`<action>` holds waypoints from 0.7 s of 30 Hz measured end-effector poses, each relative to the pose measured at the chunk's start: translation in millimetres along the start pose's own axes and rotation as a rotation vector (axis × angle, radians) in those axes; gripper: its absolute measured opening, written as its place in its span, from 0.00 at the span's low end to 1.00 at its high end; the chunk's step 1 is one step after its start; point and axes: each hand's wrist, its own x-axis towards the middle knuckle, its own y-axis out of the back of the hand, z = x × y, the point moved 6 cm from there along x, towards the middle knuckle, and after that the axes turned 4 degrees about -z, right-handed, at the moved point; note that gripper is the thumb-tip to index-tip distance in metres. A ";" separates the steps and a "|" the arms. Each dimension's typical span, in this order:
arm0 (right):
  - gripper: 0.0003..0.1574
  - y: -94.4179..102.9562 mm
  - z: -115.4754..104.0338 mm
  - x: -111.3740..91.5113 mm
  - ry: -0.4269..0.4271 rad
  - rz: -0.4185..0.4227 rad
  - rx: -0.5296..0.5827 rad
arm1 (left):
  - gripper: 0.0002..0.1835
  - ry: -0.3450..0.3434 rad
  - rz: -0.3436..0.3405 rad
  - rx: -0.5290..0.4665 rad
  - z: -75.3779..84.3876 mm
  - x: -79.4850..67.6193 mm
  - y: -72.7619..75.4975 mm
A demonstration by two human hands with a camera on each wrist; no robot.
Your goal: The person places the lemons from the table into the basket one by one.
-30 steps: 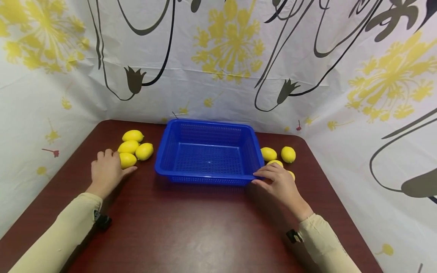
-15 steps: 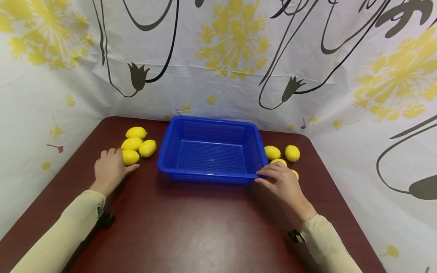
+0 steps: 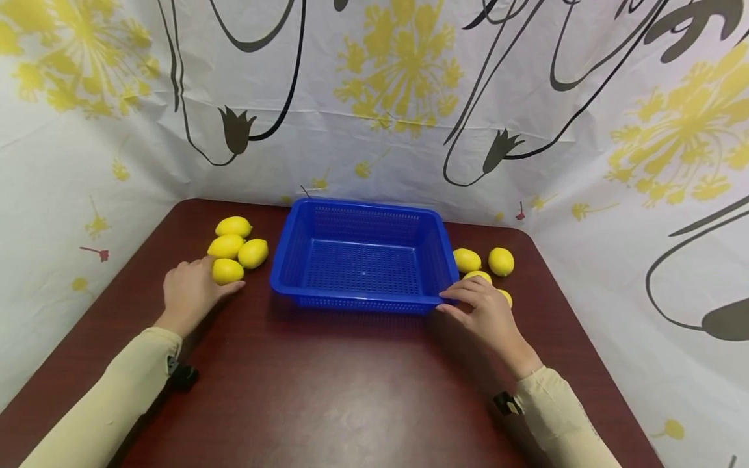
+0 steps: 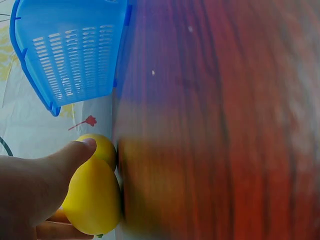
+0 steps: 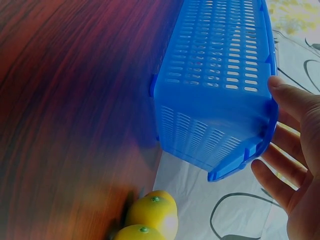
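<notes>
My left hand (image 3: 190, 289) holds the nearest lemon (image 3: 227, 272) of a small pile at the table's left. In the left wrist view the thumb reaches along the upper side of this lemon (image 4: 94, 197), and fingers show behind its lower end. A blue perforated plastic basket (image 3: 357, 300) stands at the back middle with nothing in it. At its front right corner, my right hand (image 3: 482, 315) pinches the rim. The right wrist view shows the thumb on the outer edge of the basket (image 5: 210, 100), with the other fingers spread along the corner.
More lemons (image 3: 233, 227) lie behind the left hand. Several others, such as the lemon (image 3: 500, 262) at the far right, sit beside the basket, some partly hidden by the right hand. A patterned cloth (image 3: 363, 84) hangs around the dark red table (image 3: 351, 390).
The head view shifts slightly at first. In the last half second, the nearest lemon moves a little right, away from the pile, with the left hand. The right hand stays at the basket's corner.
</notes>
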 end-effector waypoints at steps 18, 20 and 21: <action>0.17 -2.6 3.5 -1.9 -0.029 -0.011 -0.008 | 0.34 -0.059 0.031 -0.021 5.7 -0.4 -2.4; 0.17 -2.6 3.2 -2.1 -0.032 -0.012 -0.003 | 0.33 -0.070 0.045 -0.015 6.5 -0.6 -2.0; 0.17 -2.6 3.0 -2.1 -0.032 -0.012 -0.003 | 0.32 -0.072 0.047 -0.013 6.7 -0.5 -2.2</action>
